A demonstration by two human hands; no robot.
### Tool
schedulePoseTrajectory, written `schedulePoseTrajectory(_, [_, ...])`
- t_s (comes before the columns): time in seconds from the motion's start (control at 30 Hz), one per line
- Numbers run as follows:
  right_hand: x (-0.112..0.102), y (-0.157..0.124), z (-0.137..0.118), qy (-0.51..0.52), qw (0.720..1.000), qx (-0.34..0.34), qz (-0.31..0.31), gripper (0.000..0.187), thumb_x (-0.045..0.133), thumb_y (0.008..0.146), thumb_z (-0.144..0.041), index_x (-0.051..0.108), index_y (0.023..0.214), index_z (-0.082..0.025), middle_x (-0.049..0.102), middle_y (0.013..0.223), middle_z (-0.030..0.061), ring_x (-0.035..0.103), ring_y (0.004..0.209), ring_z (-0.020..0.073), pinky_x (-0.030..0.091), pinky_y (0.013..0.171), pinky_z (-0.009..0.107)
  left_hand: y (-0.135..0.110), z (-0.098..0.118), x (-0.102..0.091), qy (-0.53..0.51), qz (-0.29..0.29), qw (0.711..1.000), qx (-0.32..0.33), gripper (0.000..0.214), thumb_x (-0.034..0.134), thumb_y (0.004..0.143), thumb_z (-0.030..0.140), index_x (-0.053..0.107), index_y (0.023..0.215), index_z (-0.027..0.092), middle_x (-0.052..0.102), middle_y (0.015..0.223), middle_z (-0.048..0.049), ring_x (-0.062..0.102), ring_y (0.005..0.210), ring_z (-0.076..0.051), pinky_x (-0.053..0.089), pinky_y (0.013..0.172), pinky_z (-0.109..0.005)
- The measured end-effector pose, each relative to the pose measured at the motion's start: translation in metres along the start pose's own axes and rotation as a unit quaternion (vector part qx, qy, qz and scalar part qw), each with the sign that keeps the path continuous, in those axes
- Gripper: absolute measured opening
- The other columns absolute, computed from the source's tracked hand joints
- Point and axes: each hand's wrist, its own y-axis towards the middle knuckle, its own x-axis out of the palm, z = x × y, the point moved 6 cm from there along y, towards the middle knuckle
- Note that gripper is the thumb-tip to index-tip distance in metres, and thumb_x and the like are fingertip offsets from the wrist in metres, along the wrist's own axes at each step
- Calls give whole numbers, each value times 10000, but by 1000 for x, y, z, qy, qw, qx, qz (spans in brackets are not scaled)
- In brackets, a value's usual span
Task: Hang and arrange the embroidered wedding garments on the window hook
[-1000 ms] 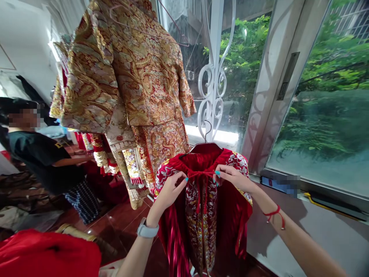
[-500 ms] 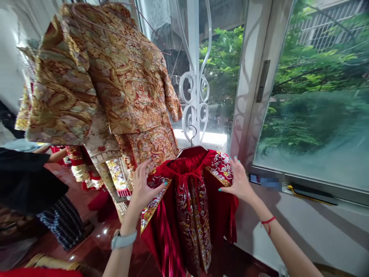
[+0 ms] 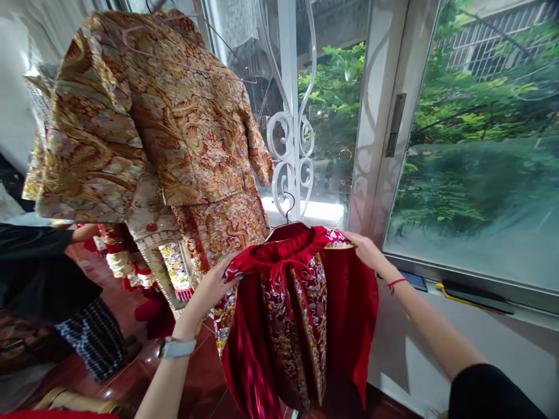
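Note:
A red embroidered cape [image 3: 349, 308] with a gathered neck and thin red cord ties [image 3: 286, 279] hangs in front of me from a hanger [image 3: 289, 224] with a metal hook. Silver and gold stitching runs down its front panels. My left hand [image 3: 222, 282], wearing a pale-banded watch [image 3: 177, 348], is closed on the cape's left shoulder, thumb in front and other fingers partly hidden. On the opposite shoulder, my right hand [image 3: 369, 251] pinches the embroidered edge. A red string bracelet [image 3: 396, 283] circles that wrist.
A gold brocade jacket [image 3: 196, 134] hangs at left, other garments beneath it. White scrolled ironwork [image 3: 289, 137] stands before the window [image 3: 471, 174]. A phone [image 3: 414, 281] and a black-and-yellow object [image 3: 474, 298] lie on the sill. Someone in black [image 3: 43, 273] is at far left.
Both hands have closed on the cape's shoulders, where their fingers were spread before. The right shoulder flap is now lifted and drawn outward, and the right side of the cape spreads wider.

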Motion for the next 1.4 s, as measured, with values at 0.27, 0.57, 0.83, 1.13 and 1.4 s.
schedulePoseTrajectory(0.27, [28,-13,-1,307,943,79,-97,730,603,848,-423,335,1501,-237,496,1468,123,536,1288,258,460,1046,424,-25,-22,-10,-193,81,971,-113,679,691,750,533,517,1329,224,586,1343,-134,594,1192,-282,517,965,-405])
schedulePoseTrajectory(0.57, [28,13,-8,303,942,145,22,397,659,715,-547,750,880,-197,757,927,54,666,953,294,511,898,431,-31,-37,-19,-169,172,955,-173,480,620,720,612,727,868,167,737,890,-81,649,890,-264,513,810,-359])
schedulePoseTrajectory(0.83, [31,11,-7,347,917,181,-80,489,642,720,-621,749,918,-187,757,853,92,697,847,302,565,753,422,-17,-38,-29,-192,75,963,-176,530,582,715,669,700,880,179,722,829,-76,656,817,-257,546,735,-380])
schedulePoseTrajectory(1.13, [17,-18,-32,168,979,72,95,404,535,827,-296,674,1187,-175,692,1208,110,608,1160,283,421,1060,454,-17,48,7,165,150,973,-57,481,554,891,372,500,1328,178,616,1252,-157,567,1171,-327,447,996,-491])
schedulePoseTrajectory(1.4, [15,-15,-22,182,979,79,45,387,423,908,-339,729,1085,-182,751,1061,93,688,982,277,522,917,431,-10,41,-3,197,146,966,-84,372,450,912,310,599,1225,174,684,1183,-130,635,1080,-308,493,906,-403])
